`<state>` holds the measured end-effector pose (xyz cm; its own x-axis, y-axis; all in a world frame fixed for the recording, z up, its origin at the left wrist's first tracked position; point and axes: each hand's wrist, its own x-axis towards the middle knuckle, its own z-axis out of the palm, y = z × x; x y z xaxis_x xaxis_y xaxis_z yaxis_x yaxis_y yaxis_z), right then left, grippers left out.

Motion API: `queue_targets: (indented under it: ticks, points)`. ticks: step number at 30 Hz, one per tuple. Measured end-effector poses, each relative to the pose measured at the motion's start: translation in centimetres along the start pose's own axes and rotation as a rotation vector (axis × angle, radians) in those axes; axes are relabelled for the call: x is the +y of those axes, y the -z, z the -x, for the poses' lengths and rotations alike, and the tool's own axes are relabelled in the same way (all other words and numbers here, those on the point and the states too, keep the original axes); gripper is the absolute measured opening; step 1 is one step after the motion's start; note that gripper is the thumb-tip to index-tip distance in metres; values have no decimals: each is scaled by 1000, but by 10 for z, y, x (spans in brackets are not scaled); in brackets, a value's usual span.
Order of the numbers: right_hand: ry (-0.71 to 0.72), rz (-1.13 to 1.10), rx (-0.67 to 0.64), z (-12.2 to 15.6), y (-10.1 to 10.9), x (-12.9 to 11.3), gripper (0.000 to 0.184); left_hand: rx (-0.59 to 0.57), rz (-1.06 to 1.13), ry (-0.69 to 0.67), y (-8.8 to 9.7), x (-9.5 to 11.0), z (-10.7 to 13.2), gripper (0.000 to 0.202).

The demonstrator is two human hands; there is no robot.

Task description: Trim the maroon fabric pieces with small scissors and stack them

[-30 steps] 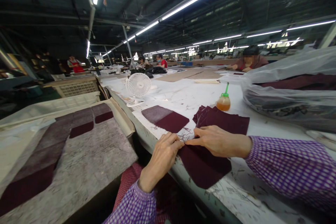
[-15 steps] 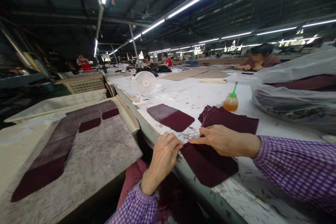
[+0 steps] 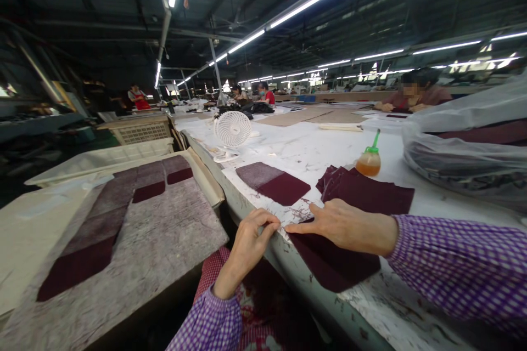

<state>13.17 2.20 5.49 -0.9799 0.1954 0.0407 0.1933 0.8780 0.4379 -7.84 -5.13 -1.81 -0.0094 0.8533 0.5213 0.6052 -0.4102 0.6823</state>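
A dark maroon fabric piece [image 3: 335, 264] lies at the near edge of the white worktable [image 3: 313, 153]. My right hand [image 3: 341, 225] rests flat on it, index finger stretched towards its left corner. My left hand [image 3: 251, 238] is curled at the table edge, thumb and fingers pinched close to that corner; whether they grip the fabric I cannot make out. A stack of maroon pieces [image 3: 366, 191] lies just behind my right hand. Another maroon and grey piece [image 3: 274, 181] lies farther left.
A green-capped bottle of orange liquid [image 3: 369, 160] and a small white fan [image 3: 233, 130] stand on the table. A plastic bag of fabric [image 3: 465, 148] sits at right. A side surface holds overlapping maroon and grey pieces [image 3: 123, 219]. Other people work at far tables.
My left hand has slid back off the fabric to the table edge and curled into a pinch. My right hand stays on the piece, finger now pointing further left.
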Motion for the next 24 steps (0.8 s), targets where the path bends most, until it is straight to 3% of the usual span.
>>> queue_targets:
  ticks: [4,6,9,12,17,20,24]
  points:
    - [-70,-53,13,2,-6,2,65,82,-95,-24,-3,-1,-12,14]
    - [-136,-168,-44,1,-9,9,54,87,-175,-59,-7,-3,-24,14]
    - [-192,-464,-165,-3,-12,24,29,29,-319,-82,-15,-7,-45,11]
    - [-166,-677,-175,-6,-12,36,10,-55,-476,-74,-26,-7,-64,16]
    - [-241,-920,-127,6,-7,69,16,-168,-708,-85,-42,5,-80,16]
    - [-335,-896,-45,27,-17,106,26,-203,-788,-103,-46,12,-84,17]
    - [-477,-677,99,62,-60,157,25,-208,-824,-84,-51,17,-85,21]
